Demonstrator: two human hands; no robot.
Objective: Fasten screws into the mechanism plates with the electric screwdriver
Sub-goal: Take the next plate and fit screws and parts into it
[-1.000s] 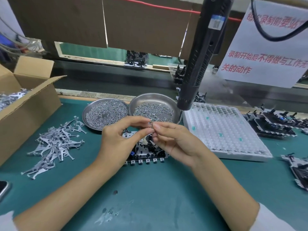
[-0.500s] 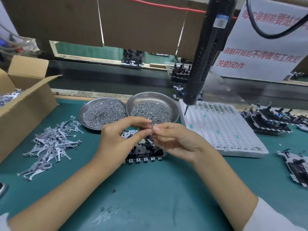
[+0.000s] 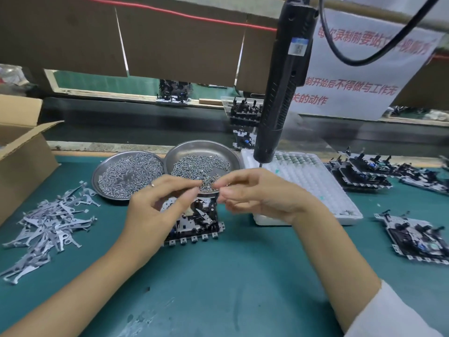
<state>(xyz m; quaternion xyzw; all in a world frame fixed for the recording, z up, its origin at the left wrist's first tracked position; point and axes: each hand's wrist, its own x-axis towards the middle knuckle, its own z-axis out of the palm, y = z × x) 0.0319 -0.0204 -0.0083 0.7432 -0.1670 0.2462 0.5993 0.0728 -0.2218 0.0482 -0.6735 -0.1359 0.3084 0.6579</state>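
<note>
We poise both hands above the black-and-silver mechanism plate [image 3: 194, 222] to seat screws: left hand [image 3: 155, 210] fingers loosely curled, right hand [image 3: 257, 193] fingertips nearly pinched; any held screw cannot be told.

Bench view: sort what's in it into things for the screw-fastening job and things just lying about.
For the job:
- screwdriver, hanging
- right dish of screws
- left dish of screws
- plate under the hands
- left hand and right hand, fingertips together over it

Lying about:
- metal levers
- cardboard box
- white tray
- other mechanisms
- paper notice
</note>
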